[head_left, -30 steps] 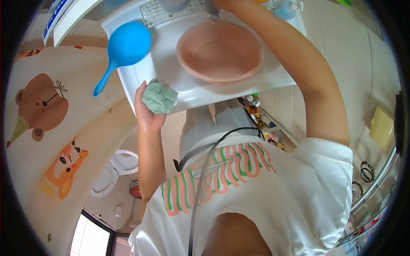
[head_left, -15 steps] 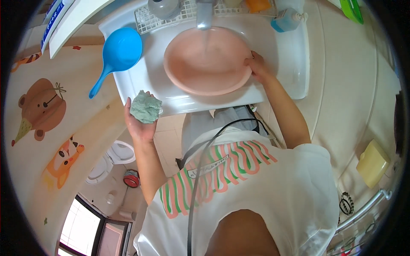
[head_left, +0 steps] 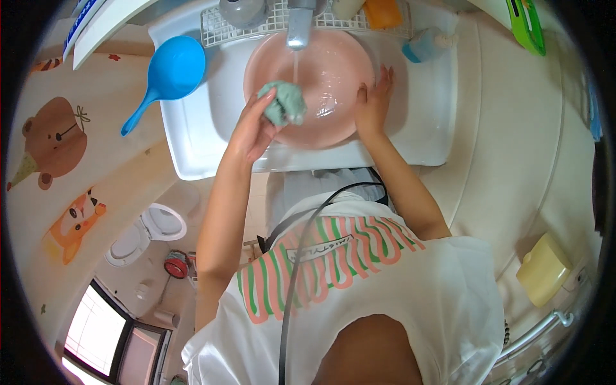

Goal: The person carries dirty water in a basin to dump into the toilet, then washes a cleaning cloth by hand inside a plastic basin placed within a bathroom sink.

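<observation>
My left hand (head_left: 251,128) holds a crumpled pale green cloth (head_left: 285,104) over the near left part of a pink basin (head_left: 333,70). The basin sits in a white sink (head_left: 192,128). Water runs from the grey tap (head_left: 299,25) in a thin stream into the basin, just right of the cloth. My right hand (head_left: 374,99) rests with fingers spread on the basin's right rim.
A blue scoop with a long handle (head_left: 168,70) lies on the sink's left side. A wire rack with bottles and an orange item (head_left: 384,11) stands behind the tap, a blue-capped bottle (head_left: 425,46) to the right. A white toilet (head_left: 151,228) is at lower left, a yellow block (head_left: 543,269) at right.
My left hand has brought the green cloth from beside the sink's front edge up over the basin, near the running water. My right hand stays on the basin's right rim.
</observation>
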{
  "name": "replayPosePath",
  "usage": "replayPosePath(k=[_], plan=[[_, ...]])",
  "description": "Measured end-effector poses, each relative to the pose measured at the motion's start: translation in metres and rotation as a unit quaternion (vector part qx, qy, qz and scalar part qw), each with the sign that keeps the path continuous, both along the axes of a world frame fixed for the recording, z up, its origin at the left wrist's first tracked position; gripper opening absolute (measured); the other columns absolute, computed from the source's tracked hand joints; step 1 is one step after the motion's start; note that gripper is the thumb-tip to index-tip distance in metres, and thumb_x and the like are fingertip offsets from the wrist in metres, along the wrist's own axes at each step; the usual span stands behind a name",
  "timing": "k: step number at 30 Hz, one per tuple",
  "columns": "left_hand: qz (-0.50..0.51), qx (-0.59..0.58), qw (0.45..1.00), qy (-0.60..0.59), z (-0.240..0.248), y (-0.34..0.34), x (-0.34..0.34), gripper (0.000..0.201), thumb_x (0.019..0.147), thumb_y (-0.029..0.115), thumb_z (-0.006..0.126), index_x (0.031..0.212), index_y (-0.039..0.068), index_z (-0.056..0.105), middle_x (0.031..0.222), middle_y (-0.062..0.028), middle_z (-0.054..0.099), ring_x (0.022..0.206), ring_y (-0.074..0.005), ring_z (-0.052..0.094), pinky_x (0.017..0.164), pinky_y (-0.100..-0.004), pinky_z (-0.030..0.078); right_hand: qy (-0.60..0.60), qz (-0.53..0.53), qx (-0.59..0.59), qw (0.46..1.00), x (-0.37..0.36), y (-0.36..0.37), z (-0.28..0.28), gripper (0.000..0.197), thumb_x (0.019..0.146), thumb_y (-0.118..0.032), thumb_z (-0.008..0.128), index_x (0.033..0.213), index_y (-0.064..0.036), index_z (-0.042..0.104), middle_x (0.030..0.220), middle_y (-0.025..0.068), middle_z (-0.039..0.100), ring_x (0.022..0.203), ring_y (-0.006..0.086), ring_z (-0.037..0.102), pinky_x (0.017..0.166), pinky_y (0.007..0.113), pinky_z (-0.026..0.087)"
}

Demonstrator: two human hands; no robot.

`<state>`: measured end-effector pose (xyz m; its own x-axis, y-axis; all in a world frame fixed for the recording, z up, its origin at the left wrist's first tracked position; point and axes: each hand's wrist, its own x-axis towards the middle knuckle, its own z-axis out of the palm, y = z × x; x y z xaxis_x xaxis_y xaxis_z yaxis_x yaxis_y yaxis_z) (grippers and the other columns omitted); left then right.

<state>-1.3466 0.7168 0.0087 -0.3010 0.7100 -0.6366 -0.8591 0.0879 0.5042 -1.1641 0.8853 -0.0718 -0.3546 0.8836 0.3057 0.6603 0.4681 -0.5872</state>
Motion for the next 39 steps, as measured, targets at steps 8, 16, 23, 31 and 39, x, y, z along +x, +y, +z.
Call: replayPosePath(k=[8,16,23,31,39], plan=[[-0.078,-0.172,0.971,0.148,-0.058,0.058,0.008,0.040,0.102,0.041,0.042,0.114,0.006,0.057,0.090,-0.0048,0.062,0.066,-0.0134,0.058,0.053,-0.0239,0.047,0.272,0.174,-0.486,0.812,-0.071,-0.026,0.015,0.052,0.088,-0.021,0.067,0.130,0.0019,0.047,0.126,0.0158,0.054,0.111,0.0227,0.054,0.097,0.037,0.045],[-0.036,-0.238,0.950,0.198,-0.063,0.051,-0.003,0.032,0.097,0.012,0.034,0.119,0.003,0.056,0.094,-0.0080,0.064,0.071,-0.0160,0.060,0.054,-0.0255,0.048,0.220,0.143,-0.521,0.812,-0.111,0.004,-0.062,0.030,0.088,-0.024,0.063,0.107,-0.0008,0.065,0.095,0.0100,0.067,0.085,0.0177,0.062,0.075,0.034,0.050],[0.061,-0.111,0.991,0.039,-0.090,0.041,-0.019,0.058,0.098,0.052,0.041,0.127,0.003,0.051,0.112,-0.0120,0.062,0.093,-0.0217,0.065,0.072,-0.0312,0.056,0.017,0.123,-0.502,0.856,-0.120,0.036,-0.044,0.039,0.093,-0.036,0.053,0.111,-0.0040,0.066,0.107,0.0091,0.067,0.093,0.0171,0.064,0.074,0.035,0.052],[0.081,-0.073,0.972,0.208,-0.102,0.061,0.000,0.027,0.091,0.018,0.063,0.112,-0.001,0.063,0.099,-0.0089,0.066,0.092,-0.0180,0.063,0.074,-0.0310,0.053,0.225,0.246,-0.576,0.747,-0.079,0.058,-0.035,0.043,0.084,-0.011,0.070,0.124,-0.0049,0.056,0.108,0.0046,0.064,0.099,0.0173,0.061,0.085,0.030,0.050],[-0.036,-0.280,0.792,0.541,-0.118,0.068,-0.011,0.045,0.095,0.041,0.054,0.107,-0.002,0.064,0.094,-0.0180,0.067,0.088,-0.0283,0.064,0.080,-0.0397,0.050,0.138,0.225,-0.384,0.885,-0.071,0.043,-0.014,0.033,0.086,-0.017,0.068,0.115,-0.0034,0.061,0.111,0.0032,0.062,0.106,0.0170,0.058,0.093,0.031,0.046]])
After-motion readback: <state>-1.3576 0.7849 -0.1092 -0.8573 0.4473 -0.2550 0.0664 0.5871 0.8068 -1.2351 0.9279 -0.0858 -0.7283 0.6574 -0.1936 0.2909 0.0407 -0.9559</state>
